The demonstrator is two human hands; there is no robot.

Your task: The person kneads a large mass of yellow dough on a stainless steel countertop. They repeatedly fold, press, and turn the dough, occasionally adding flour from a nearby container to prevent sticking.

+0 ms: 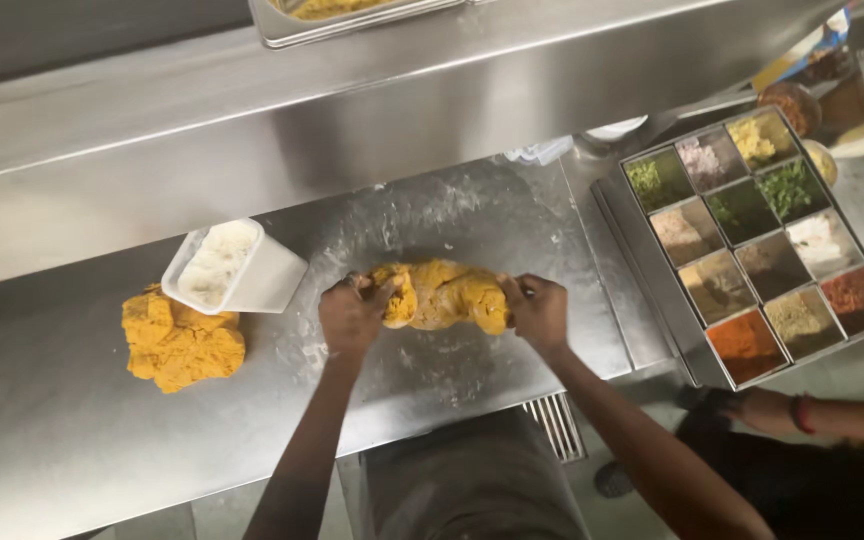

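A long lump of yellow-orange dough (445, 294) lies on the floured steel counter (472, 215). My left hand (352, 312) grips its left end and my right hand (537, 310) grips its right end, both with fingers curled into the dough. A second, rougher mass of the same yellow dough (180, 343) sits further left on the counter, apart from my hands. Next to it stands a white rectangular tub of flour (232, 266).
A steel tray of several square compartments with coloured spices and chopped herbs (764, 245) sits at the right. A raised steel shelf (252, 110) runs along the back, bearing a steel pan (342, 15). Another person's hand with a red wristband (767, 408) is at lower right.
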